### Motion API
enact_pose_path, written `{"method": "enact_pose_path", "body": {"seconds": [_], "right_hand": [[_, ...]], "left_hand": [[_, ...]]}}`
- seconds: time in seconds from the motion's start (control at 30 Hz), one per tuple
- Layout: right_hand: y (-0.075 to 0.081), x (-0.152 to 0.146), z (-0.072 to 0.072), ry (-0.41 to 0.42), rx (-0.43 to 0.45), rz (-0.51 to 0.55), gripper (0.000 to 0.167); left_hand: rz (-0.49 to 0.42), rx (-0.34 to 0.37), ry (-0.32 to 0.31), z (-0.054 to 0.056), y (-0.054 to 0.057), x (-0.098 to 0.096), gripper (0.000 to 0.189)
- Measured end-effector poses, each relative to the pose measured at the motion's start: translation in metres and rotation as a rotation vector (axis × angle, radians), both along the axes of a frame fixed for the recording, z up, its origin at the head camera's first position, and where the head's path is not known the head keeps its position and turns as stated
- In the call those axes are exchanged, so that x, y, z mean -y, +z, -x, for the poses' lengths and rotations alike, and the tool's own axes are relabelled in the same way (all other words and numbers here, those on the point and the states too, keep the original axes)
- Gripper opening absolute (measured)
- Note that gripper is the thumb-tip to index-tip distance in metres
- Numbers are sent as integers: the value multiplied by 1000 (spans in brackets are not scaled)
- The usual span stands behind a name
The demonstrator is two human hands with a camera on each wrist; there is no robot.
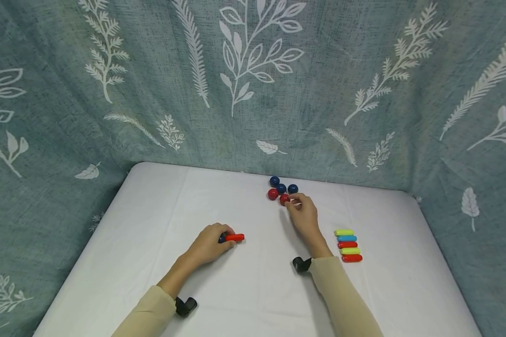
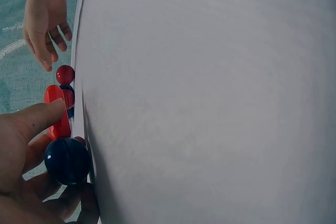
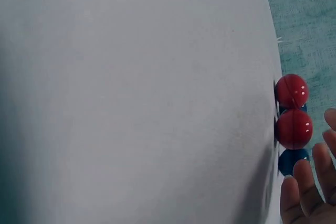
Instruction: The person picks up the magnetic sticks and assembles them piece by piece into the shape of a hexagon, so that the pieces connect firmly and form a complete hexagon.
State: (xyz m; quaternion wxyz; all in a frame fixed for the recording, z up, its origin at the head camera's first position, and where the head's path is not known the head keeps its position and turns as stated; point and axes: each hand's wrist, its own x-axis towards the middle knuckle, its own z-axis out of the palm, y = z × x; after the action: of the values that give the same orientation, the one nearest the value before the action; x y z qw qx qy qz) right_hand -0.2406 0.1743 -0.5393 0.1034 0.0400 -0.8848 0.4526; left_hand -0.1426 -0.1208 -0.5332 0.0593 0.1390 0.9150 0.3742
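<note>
My left hand [image 1: 211, 243] pinches a short red plastic stick [image 1: 235, 237] between thumb and fingers, above the left-middle of the table. A glossy dark blue ball [image 2: 68, 161] sits within the same hand, against its curled fingers. My right hand [image 1: 305, 217] is at the far side of the table, its fingertips right by a red ball [image 1: 284, 200]. In the right wrist view its fingers [image 3: 307, 182] are loosely bent and spread beside the balls. Another red ball [image 1: 272, 194] and several dark blue balls [image 1: 293, 188] lie clustered just beyond.
To the right of my right forearm lies a row of short yellow, blue [image 1: 347, 238] and red sticks on the white-covered table [image 1: 253, 290]. A green leaf-patterned curtain [image 1: 253, 131] hangs behind the far edge. Each wrist wears a small black camera [image 1: 186, 306].
</note>
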Motion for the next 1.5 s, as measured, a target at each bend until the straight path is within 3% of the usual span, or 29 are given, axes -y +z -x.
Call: {"method": "enact_pose_path", "body": {"seconds": [0.27,0.73,1.5], "right_hand": [[-11,2,9,-86,141,74,49],[-22,7,11,-83,136,10,51],[-19,6,12,-71,97,-44,43]], "left_hand": [[1,-7,7,0,-1,0,17],[8,7,14,0,0,2,18],[19,4,10,1,0,0,19]]}}
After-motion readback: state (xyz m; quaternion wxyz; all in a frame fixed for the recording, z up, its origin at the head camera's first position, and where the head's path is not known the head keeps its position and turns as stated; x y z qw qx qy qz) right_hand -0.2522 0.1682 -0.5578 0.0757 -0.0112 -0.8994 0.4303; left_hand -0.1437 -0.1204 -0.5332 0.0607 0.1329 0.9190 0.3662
